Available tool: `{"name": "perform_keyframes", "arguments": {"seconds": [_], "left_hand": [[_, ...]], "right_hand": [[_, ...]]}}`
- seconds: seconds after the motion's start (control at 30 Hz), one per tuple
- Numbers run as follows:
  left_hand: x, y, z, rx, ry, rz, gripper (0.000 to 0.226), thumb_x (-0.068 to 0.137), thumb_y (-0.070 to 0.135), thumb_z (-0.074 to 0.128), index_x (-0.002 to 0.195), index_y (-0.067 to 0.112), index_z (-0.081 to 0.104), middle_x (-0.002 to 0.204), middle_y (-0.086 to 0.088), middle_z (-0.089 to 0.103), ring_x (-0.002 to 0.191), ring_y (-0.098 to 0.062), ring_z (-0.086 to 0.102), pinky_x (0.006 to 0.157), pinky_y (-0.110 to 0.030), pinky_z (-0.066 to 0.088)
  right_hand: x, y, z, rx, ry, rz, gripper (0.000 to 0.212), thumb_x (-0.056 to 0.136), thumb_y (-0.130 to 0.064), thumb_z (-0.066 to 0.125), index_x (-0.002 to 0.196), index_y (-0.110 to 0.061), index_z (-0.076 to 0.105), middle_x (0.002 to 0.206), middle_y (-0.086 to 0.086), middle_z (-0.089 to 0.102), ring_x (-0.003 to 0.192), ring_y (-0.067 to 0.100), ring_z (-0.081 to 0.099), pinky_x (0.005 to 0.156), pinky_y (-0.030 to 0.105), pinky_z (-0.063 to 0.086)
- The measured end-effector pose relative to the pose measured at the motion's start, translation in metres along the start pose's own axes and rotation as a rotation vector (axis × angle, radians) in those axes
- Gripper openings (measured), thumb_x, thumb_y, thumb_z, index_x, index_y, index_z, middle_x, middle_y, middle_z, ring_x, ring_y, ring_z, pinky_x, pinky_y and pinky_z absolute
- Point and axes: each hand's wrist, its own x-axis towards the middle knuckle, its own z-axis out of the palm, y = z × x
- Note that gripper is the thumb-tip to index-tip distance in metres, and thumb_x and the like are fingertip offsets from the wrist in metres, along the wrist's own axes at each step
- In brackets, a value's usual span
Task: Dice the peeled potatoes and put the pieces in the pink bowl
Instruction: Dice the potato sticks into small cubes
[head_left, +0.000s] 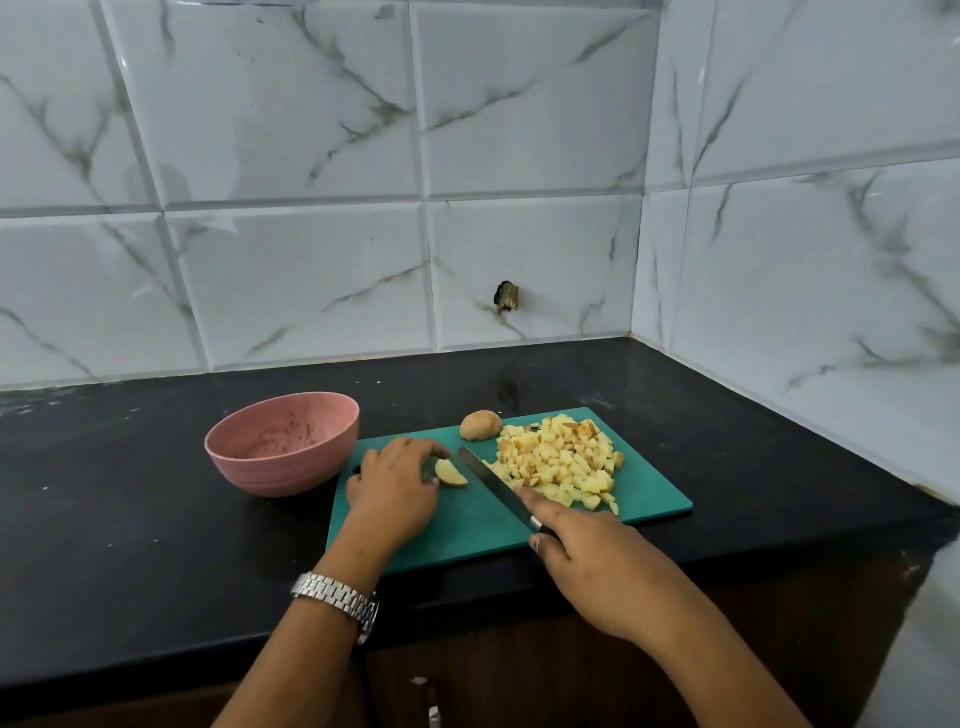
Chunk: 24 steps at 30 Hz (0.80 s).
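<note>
**Dicing in progress, head view.** A black stone desk (156, 519) carries a teal rectangular plastic cutting board (467, 525). A pink ridged bowl (283, 444) stands just beside the board's left edge; I see smears in it but no potato yet. A heap of pale yellow potato dice (561, 467), some faces browned, covers the board's right half.

My right hand (597, 561) has its grip closed round the dark handle of a steel-bladed knife (498, 486), forefinger laid along the spine. The blade lies between the heap and my left hand (395, 486). The left grip pinches a small curved potato wedge (451, 474) at the fingertips. A rounded potato half (481, 425) waits at the board's far edge.

The step in hand appears to be cutting the wedge. It is best done with the flat face down, fingertips tucked behind the knuckles, strips first and then crosscuts to match the heap. The wedge looks small and likely slippery, so short cuts seem wise.
</note>
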Motion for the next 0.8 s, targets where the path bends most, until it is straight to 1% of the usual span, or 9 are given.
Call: {"name": "perform_keyframes", "arguments": {"seconds": [0.07,0.17,0.3,0.4,0.47,0.53,0.6,0.7,0.8], "left_hand": [[-0.001,-0.001,0.001,-0.001,0.014,-0.05,0.029,0.096,0.035,0.05,0.125,0.041,0.053,0.135,0.011,0.051,0.127,-0.019,0.039,0.102,-0.04,0.032],[-0.003,0.004,0.006,0.039,0.015,-0.066,0.033,0.094,0.046,0.052,0.125,0.038,0.058,0.132,0.007,0.054,0.125,-0.02,0.042,0.101,-0.039,0.034],[-0.004,0.008,0.009,0.039,0.087,-0.063,0.029,0.092,0.043,0.057,0.119,0.035,0.062,0.124,0.004,0.058,0.12,-0.019,0.044,0.097,-0.039,0.037],[-0.001,0.007,0.011,-0.001,0.097,-0.076,0.026,0.091,0.039,0.059,0.116,0.031,0.065,0.12,0.003,0.059,0.119,-0.02,0.044,0.096,-0.04,0.041],[0.003,0.006,0.013,-0.027,0.101,-0.076,0.024,0.09,0.036,0.061,0.112,0.029,0.067,0.118,0.002,0.06,0.118,-0.02,0.045,0.096,-0.039,0.042],[0.008,0.003,0.015,-0.08,0.095,-0.069,0.019,0.088,0.032,0.065,0.107,0.029,0.07,0.115,0.001,0.063,0.116,-0.021,0.049,0.094,-0.037,0.044],[0.011,0.0,0.015,-0.146,0.083,-0.086,0.017,0.086,0.03,0.068,0.103,0.029,0.072,0.113,0.001,0.066,0.113,-0.02,0.053,0.093,-0.035,0.046],[0.009,-0.001,0.017,-0.175,0.091,-0.11,0.019,0.086,0.031,0.067,0.104,0.031,0.071,0.114,-0.001,0.065,0.112,-0.021,0.054,0.093,-0.038,0.047],[0.004,0.001,0.021,-0.062,0.108,-0.095,0.025,0.092,0.032,0.054,0.113,0.026,0.065,0.117,-0.002,0.06,0.114,-0.022,0.048,0.091,-0.039,0.044]], "right_hand": [[0.0,-0.005,0.001,-0.016,-0.001,-0.012,0.053,0.106,-0.037,0.033,0.153,-0.049,0.012,0.125,-0.008,0.056,0.074,0.002,0.043,0.069,0.026,0.042],[0.001,-0.015,0.003,-0.084,0.009,-0.028,0.053,0.106,-0.037,0.031,0.154,-0.047,0.011,0.11,-0.006,0.057,0.084,0.008,0.051,0.073,0.031,0.047],[0.006,-0.026,0.004,-0.168,-0.019,0.004,0.052,0.107,-0.034,0.029,0.155,-0.043,0.01,0.112,-0.001,0.056,0.097,0.016,0.055,0.083,0.037,0.051],[0.007,-0.037,0.009,-0.188,-0.055,0.041,0.059,0.106,-0.025,0.034,0.156,-0.039,0.006,0.106,0.001,0.053,0.096,0.018,0.055,0.074,0.034,0.047],[0.01,-0.047,0.013,-0.202,-0.084,0.083,0.068,0.103,-0.015,0.039,0.157,-0.035,0.002,0.111,0.005,0.053,0.099,0.02,0.056,0.07,0.033,0.043],[0.017,-0.058,0.015,-0.208,-0.114,0.13,0.076,0.099,-0.009,0.043,0.157,-0.032,-0.001,0.126,0.01,0.053,0.109,0.024,0.056,0.077,0.036,0.045],[0.025,-0.068,0.016,-0.214,-0.124,0.15,0.08,0.098,-0.007,0.046,0.158,-0.029,-0.001,0.135,0.011,0.05,0.118,0.028,0.053,0.086,0.039,0.047],[0.026,-0.075,0.018,-0.232,-0.122,0.151,0.08,0.097,-0.006,0.047,0.159,-0.026,0.001,0.137,0.011,0.05,0.122,0.029,0.052,0.089,0.039,0.048],[0.012,-0.073,0.02,-0.233,-0.141,0.149,0.08,0.098,-0.007,0.046,0.158,-0.027,-0.002,0.134,0.011,0.051,0.119,0.028,0.054,0.088,0.04,0.048]]}}
